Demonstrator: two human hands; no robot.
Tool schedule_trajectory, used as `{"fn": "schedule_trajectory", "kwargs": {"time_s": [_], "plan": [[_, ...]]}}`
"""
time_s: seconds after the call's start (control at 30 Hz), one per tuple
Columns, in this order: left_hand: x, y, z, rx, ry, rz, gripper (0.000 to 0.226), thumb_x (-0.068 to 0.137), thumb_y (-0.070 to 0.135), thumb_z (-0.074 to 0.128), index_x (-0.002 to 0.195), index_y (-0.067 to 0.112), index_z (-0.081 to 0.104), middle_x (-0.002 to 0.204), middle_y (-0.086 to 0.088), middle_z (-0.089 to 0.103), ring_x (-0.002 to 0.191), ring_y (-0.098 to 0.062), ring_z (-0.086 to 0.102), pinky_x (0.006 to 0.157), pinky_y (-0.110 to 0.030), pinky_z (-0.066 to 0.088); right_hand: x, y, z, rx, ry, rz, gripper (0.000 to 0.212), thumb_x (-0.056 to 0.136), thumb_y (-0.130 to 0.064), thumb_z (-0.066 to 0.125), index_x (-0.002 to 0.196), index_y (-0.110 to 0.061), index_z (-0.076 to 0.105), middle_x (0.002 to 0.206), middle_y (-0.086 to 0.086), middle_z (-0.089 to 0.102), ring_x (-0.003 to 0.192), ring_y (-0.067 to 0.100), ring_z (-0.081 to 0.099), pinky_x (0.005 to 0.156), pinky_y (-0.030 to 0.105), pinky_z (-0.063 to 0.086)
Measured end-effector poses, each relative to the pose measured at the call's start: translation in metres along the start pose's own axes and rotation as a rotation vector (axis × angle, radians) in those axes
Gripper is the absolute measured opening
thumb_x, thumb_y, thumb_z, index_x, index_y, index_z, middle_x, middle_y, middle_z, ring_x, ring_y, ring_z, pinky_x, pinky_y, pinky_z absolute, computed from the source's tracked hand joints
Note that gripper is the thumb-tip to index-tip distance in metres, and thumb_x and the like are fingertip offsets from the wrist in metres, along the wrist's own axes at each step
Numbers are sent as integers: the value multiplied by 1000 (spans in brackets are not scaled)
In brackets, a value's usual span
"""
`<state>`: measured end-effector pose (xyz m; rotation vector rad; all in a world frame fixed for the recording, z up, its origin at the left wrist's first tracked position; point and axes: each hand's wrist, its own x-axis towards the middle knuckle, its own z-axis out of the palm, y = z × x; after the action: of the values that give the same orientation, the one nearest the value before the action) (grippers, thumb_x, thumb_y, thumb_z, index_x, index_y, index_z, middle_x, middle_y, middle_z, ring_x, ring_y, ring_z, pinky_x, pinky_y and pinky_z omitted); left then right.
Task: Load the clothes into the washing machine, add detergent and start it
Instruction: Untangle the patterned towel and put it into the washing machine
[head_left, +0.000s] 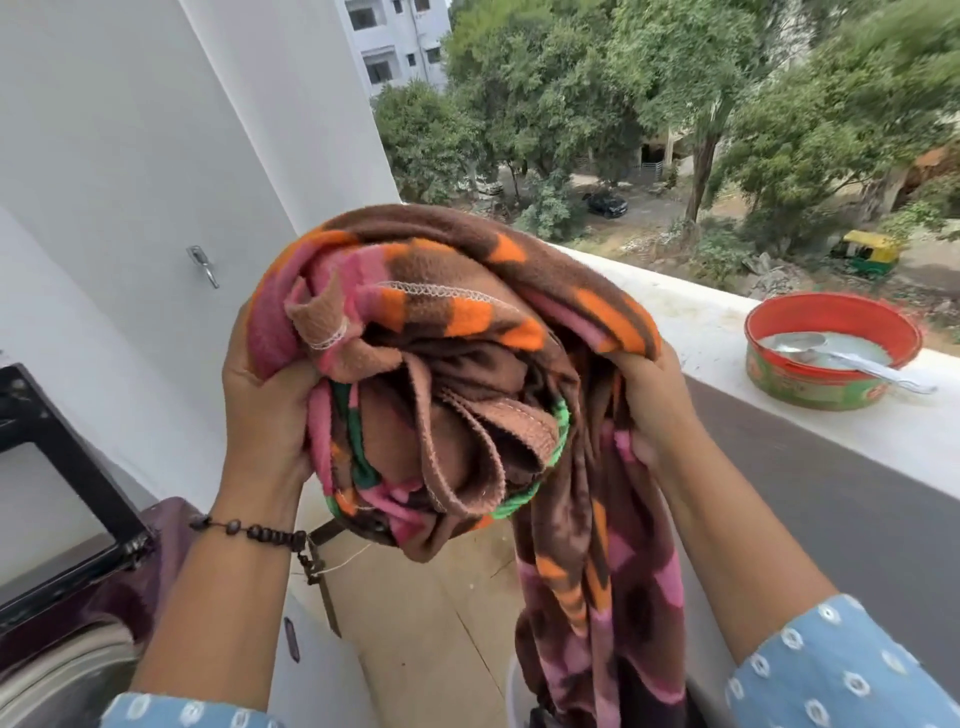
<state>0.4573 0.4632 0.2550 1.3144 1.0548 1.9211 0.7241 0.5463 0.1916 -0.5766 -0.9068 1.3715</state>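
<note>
On a balcony, a person's left hand (265, 395) and right hand (649, 415) hold a bunched fleece blanket (457, 364) aloft, fingers (641, 447) curled into its folds; soft, bulky, probably light, best gathered from beneath, its tail dangling below the right fingers.

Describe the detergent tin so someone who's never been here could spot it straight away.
Look along the white parapet ledge on the right of the balcony. The round tin stands on it, red inside and green-patterned outside, holding pale powder. A metal spoon lies in it, handle over the rim.
</note>
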Motion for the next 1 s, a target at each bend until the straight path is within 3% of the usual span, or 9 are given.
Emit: {"fn": "schedule_trajectory", "kwargs": {"time_s": [0.2, 0.27, 0.37, 0.5, 0.6, 0.7, 0.77, 0.9, 1.0], "plan": [[-22, -11, -13, 119, -128, -170, 71, 64, -29, 68, 126, 4, 60, 128, -24, 65, 118, -45, 62, 94, -73, 46, 8, -30, 8, 56, 151, -145, 37, 73, 7, 50, 87, -18, 74, 91, 6, 75, 92, 25, 69, 88, 39, 56], [-29, -8, -16, 221, -187, -180, 70, 53, -22, 78, 115, 6, 64, 115, -14, 73, 106, -32, 69, 90, -52, 58, 8, -39, 7, 77, 121, -150, 31, 81, 7, 50, 91, -13, 71, 85, 7, 73, 82, 26, 68, 79, 41, 57], [-33, -7, -17, 306, -114, -145, 66, 47, -2, 84, 109, 14, 67, 104, -1, 76, 95, -18, 72, 81, -30, 60, 1, -48, 5, 71, 83, -124, 17, 93, 3, 47, 98, -7, 60, 63, 1, 64, 49, 15, 56, 50, 23, 47], [-24, -11, -9, -12, 145, -120, 63, 56, -16, 78, 111, 14, 70, 116, -21, 70, 104, -41, 68, 89, -68, 52, -23, -30, 14, 120, -134, -30, 28, 89, 6, 55, 115, 0, 63, 100, 17, 72, 81, 25, 70, 73, 34, 58], [-20, -11, 20, -166, 302, -99, 61, 70, -28, 56, 119, 7, 66, 113, -23, 69, 95, -34, 68, 88, -54, 57, -44, -3, 15, 15, -307, 64, 56, 74, -13, 80, 127, -13, 60, 120, 10, 69, 108, 23, 67, 87, 36, 54], [-19, -19, 36, -228, 454, -73, 49, 75, -15, 55, 121, 1, 62, 109, -26, 67, 88, -32, 67, 86, -46, 58, -50, 21, 7, -150, -480, 160, 112, 54, -47, 91, 148, -31, 33, 144, -6, 52, 131, 15, 52, 105, 39, 42], [-18, -22, 39, -287, 536, -97, 44, 78, -13, 53, 114, 9, 64, 97, -16, 67, 81, -27, 65, 82, -40, 56, -50, 35, 1, -171, -533, 184, 118, 55, -46, 91, 151, -39, 22, 151, -11, 43, 139, 14, 42, 112, 43, 33], [-10, -35, 33, -510, 411, -154, 59, 77, -1, 62, 135, -5, 51, 127, -29, 58, 113, -42, 60, 110, -61, 39, -52, 53, -7, -9, -448, 345, 121, 51, -43, 95, 149, -23, 27, 143, 3, 54, 131, 25, 52, 109, 47, 42], [-22, -32, 46, -571, 297, -222, 77, 73, 10, 76, 143, 0, 47, 142, -29, 52, 129, -42, 55, 111, -58, 40, -53, 59, 0, 207, -369, 392, 107, 51, -32, 95, 141, -6, 43, 134, 20, 59, 123, 37, 57, 99, 44, 50]]}}
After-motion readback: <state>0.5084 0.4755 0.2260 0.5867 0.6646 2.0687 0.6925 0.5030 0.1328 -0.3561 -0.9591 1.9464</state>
